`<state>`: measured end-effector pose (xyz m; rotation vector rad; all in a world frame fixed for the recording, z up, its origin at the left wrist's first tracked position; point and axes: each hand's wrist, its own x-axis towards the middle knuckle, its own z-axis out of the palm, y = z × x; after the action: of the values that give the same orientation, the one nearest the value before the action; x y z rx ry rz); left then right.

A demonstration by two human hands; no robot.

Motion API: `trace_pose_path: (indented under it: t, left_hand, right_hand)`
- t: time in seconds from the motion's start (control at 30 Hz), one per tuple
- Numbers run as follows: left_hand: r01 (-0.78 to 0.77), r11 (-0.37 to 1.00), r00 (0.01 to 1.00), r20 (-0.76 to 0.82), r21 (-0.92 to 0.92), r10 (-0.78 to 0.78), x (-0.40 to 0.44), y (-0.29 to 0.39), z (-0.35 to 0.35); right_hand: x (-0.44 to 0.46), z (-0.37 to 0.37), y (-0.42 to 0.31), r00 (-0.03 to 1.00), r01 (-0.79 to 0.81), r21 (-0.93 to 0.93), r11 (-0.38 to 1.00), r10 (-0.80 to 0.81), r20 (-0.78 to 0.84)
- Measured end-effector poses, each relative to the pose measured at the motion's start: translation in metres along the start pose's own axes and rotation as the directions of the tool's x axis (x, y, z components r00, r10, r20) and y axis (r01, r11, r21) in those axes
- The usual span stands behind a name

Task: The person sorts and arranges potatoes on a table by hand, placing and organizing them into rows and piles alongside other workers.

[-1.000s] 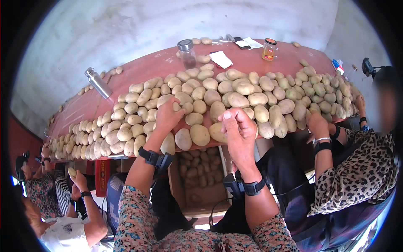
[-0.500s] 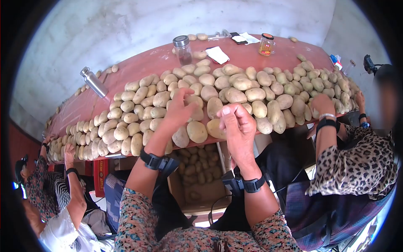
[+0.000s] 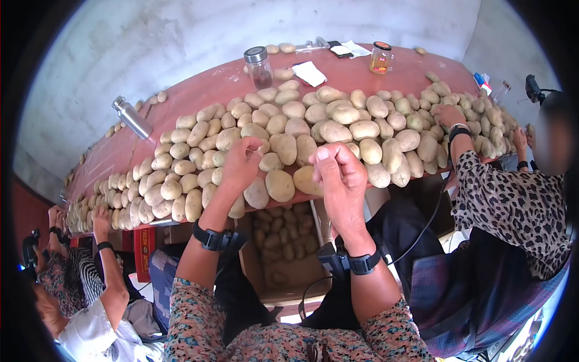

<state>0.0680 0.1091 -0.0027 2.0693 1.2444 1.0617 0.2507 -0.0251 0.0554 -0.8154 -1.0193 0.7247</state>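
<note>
Potatoes (image 3: 280, 186) cover the near side of the red table in a thick layer. My left hand (image 3: 241, 164) is over their front rows, thumb and fingers drawn together in a pinch. A tiny pale bit may be at its fingertips, too small to name. To the right, my right hand (image 3: 342, 181) is closed, its thumb pressed against the bent index finger. Whatever it may hold is hidden. Just beside its fingers is a large yellowish potato (image 3: 306, 180) at the table edge. Both wrists wear black straps with small devices.
Below the table edge stands a cardboard box (image 3: 283, 279) with potatoes inside. Farther back are a glass jar (image 3: 259, 71), a steel bottle (image 3: 131, 118), a lidded mug (image 3: 380, 59) and white paper (image 3: 309, 73). Co-workers sit on both sides, a hand (image 3: 449, 116) reaching among the potatoes at right.
My left hand has drawn back from the potatoes towards me, and its spread fingers have come together. My right hand stays nearly the same. The right-hand co-worker's hand has reached farther in.
</note>
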Motion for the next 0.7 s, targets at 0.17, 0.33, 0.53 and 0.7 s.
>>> trace_pose_path:
  t: [0.17,0.33,0.53,0.7]
  left_hand:
    - [-0.024,0.994,0.991,0.131,0.104,0.011,-0.007,0.023,0.0]
    - [-0.142,0.937,0.968,0.242,0.319,0.065,0.004,0.025,0.012]
    - [-0.096,0.935,0.966,0.259,0.341,0.004,0.002,0.023,0.014]
    - [-0.211,0.928,0.959,0.248,0.306,0.136,0.002,0.015,0.013]
  right_hand:
    - [0.0,0.003,-0.001,1.0,-0.004,-0.045,0.999,0.004,0.008]
    - [0.001,0.003,0.0,0.999,-0.037,-0.01,0.999,0.037,0.024]
    - [0.0,0.005,-0.001,1.0,-0.012,-0.029,1.0,0.012,0.006]
    - [0.0,0.004,0.0,1.0,0.004,-0.023,1.0,-0.004,0.005]
